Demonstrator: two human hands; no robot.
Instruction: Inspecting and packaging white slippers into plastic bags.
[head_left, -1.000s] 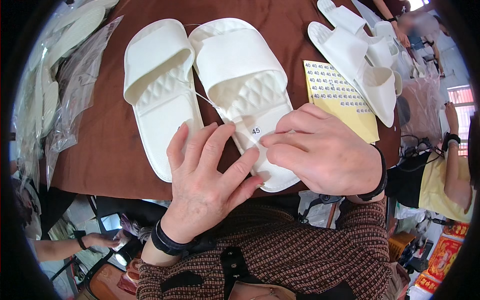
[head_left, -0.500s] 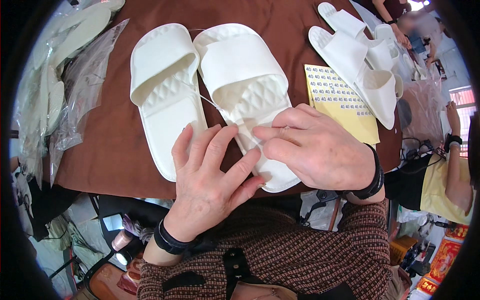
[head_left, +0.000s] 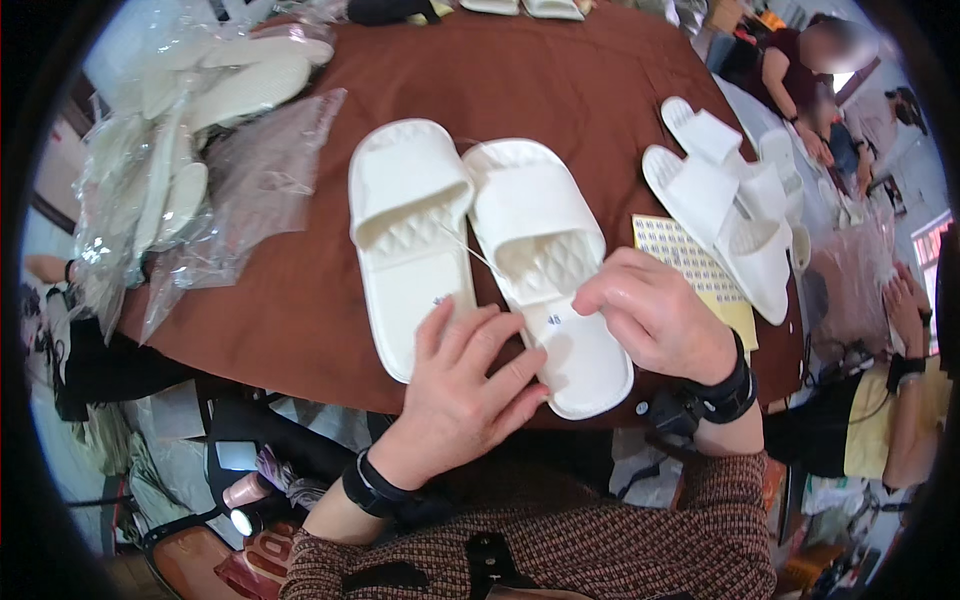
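Note:
Two white slippers lie side by side on the brown tablecloth, toes pointing away, joined by a thin white cord point(head_left: 468, 246). My left hand point(head_left: 462, 375) rests open, its fingers spread over the left slipper point(head_left: 395, 270) and reaching the inner edge of the right slipper point(head_left: 590, 385). Curled closed, my right hand point(head_left: 665, 315) is just above the right slipper's outer edge; whether its fingertips hold anything is hidden. A small printed mark point(head_left: 555, 320) shows on the right slipper's insole, close to those fingertips. Another mark point(head_left: 438, 300) is partly visible on the left insole.
Beyond my right hand, a yellow sticker sheet point(head_left: 690, 255) lies partly under more white slippers point(head_left: 725, 210). Clear plastic bags point(head_left: 270, 170) with white slippers occupy the table's left side. Other people point(head_left: 790, 90) are at the right. The brown tablecloth point(head_left: 540, 75) covers the table.
My right hand has drawn back from the right insole, uncovering the printed mark there. My left hand stays spread on the slippers. The view has shifted, showing more of the far table.

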